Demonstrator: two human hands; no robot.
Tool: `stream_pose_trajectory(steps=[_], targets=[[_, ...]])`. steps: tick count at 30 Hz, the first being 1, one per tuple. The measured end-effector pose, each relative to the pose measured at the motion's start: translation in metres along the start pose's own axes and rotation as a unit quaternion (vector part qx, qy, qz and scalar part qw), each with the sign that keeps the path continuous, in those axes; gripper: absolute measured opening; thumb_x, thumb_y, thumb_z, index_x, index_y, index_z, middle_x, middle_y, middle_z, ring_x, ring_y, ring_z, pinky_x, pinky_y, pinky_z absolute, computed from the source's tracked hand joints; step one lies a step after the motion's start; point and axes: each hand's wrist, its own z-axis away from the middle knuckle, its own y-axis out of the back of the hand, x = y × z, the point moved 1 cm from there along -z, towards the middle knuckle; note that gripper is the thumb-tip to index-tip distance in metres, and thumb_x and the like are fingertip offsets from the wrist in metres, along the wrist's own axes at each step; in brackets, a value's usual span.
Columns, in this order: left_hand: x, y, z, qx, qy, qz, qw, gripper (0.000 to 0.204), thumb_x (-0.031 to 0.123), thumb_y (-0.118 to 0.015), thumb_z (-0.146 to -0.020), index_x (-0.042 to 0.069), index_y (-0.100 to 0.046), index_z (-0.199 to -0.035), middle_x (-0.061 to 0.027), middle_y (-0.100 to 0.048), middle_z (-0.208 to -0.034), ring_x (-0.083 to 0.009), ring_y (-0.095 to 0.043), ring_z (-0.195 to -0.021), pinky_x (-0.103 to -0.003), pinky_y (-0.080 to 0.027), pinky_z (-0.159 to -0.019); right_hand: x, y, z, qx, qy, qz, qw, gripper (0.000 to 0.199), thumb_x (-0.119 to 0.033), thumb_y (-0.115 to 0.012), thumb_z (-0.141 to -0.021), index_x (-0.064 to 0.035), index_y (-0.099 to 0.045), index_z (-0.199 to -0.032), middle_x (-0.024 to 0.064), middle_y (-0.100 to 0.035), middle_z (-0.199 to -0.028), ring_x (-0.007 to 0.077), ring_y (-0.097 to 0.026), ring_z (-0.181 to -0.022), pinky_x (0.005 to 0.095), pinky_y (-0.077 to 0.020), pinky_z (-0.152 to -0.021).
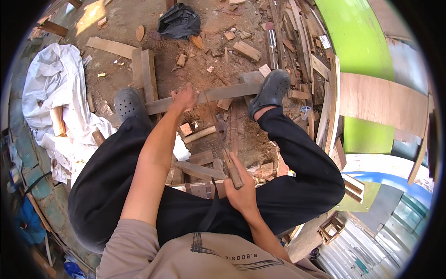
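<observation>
A long narrow wooden plank (pixel 227 92) lies crosswise between my feet. My left hand (pixel 186 98) is closed around it, left of its middle. In my right hand (pixel 242 191), held low near my lap, is the wooden handle of a handsaw (pixel 232 171). The saw's thin brownish blade runs up and away to the plank, meeting it just right of my left hand. How deep the blade sits in the wood cannot be made out. My right clog (pixel 274 90) is at the plank's right end, and my left clog (pixel 131 105) is beside its left end.
Wood offcuts (pixel 200 170) and chips litter the dirt floor between my legs. A black plastic bag (pixel 179 21) lies ahead. White sacking (pixel 55 88) is spread at the left. Long strips of timber (pixel 306 51) are piled at the right, beside green panels (pixel 360 37) and corrugated metal sheets (pixel 357 249).
</observation>
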Motion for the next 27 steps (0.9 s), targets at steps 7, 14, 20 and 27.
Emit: stream_pose_trajectory(steps=[7,14,20,27], targets=[[0.006,-0.004,-0.002,-0.006,-0.021,0.036,0.999,0.052,0.046,-0.042,-0.101,0.001,-0.043,-0.127,-0.0247,-0.059,-0.131,-0.0409,-0.051,-0.129,-0.063,-0.025,-0.104,0.027,-0.025,-0.079,-0.027,-0.017,0.02,0.999,0.062,-0.003,-0.055,-0.084,0.0014,-0.045,-0.144,0.0261,-0.057,-0.136,0.0362,-0.056,-0.127,0.0351,-0.0427,-0.105],[0.01,-0.009,0.0,-0.016,-0.007,0.021,1.0,0.061,0.045,-0.04,-0.102,-0.003,-0.035,-0.14,-0.0251,-0.058,-0.133,-0.0407,-0.047,-0.131,-0.059,-0.024,-0.108,0.024,-0.029,-0.081,-0.014,-0.038,0.027,0.999,0.061,0.0,-0.055,-0.082,0.0004,-0.047,-0.143,0.0275,-0.059,-0.132,0.0333,-0.057,-0.127,0.0367,-0.0437,-0.104],[-0.001,-0.002,-0.006,0.0,-0.009,0.021,1.0,0.061,0.044,-0.041,-0.102,-0.003,-0.035,-0.14,-0.0254,-0.059,-0.131,-0.0405,-0.047,-0.132,-0.058,-0.025,-0.107,0.015,-0.009,-0.032,-0.033,0.016,0.039,0.999,0.062,0.002,-0.052,-0.082,0.002,-0.046,-0.143,0.025,-0.057,-0.136,0.0314,-0.055,-0.13,0.0364,-0.0394,-0.108],[0.006,-0.004,-0.001,-0.011,-0.011,0.047,0.999,0.057,0.041,-0.041,-0.102,-0.002,-0.037,-0.139,-0.026,-0.059,-0.131,-0.0418,-0.047,-0.131,-0.059,-0.023,-0.108,0.025,-0.037,-0.1,-0.033,-0.06,0.007,0.998,0.061,0.001,-0.052,-0.082,0.0028,-0.047,-0.143,0.0238,-0.06,-0.132,0.0292,-0.058,-0.124,0.035,-0.0424,-0.103]])
